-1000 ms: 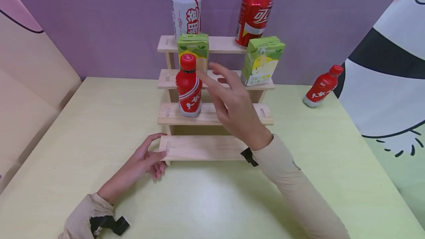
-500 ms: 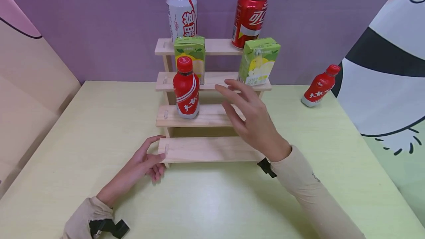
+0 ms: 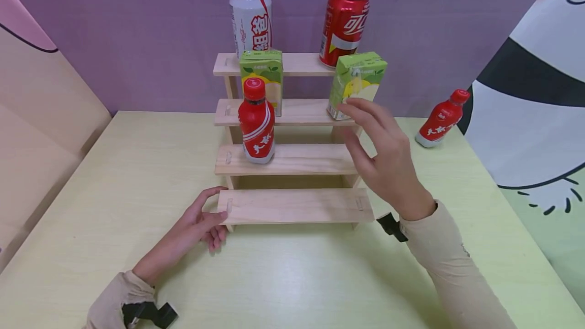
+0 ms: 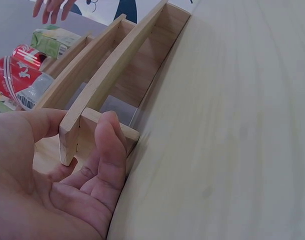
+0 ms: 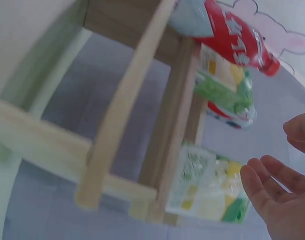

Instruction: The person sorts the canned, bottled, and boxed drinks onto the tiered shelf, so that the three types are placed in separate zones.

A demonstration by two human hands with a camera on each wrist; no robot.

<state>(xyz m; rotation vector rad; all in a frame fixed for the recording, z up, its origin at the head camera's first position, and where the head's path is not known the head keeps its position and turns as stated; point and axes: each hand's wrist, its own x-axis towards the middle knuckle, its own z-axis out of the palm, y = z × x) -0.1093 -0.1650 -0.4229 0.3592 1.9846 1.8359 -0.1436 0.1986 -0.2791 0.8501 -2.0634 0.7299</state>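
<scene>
A wooden stepped display stand (image 3: 294, 207) with several tiers stands on the table. My left hand (image 3: 194, 222) grips the left end of its lowest board, thumb on top and fingers curled about the end, as the left wrist view shows. My right hand (image 3: 388, 156) is in the air at the stand's right side, fingers loosely bent and holding nothing. Behind its fingertips is the right juice carton (image 3: 358, 77), partly covered. A red bottle (image 3: 257, 126) stands upright on the second tier at left. The left juice carton (image 3: 262, 67) is behind that bottle, one tier higher.
On the top tier are a white can (image 3: 250, 22) at left and a red can (image 3: 345, 27) at right. Another red bottle (image 3: 441, 119) stands on the table (image 3: 292, 278) to the right. A purple backdrop (image 3: 183, 39) rises behind the stand.
My right hand has moved away from the red bottle on the second tier, rightward to the stand's right side. My left hand keeps its grip on the lowest board; the bottle stays where it was.
</scene>
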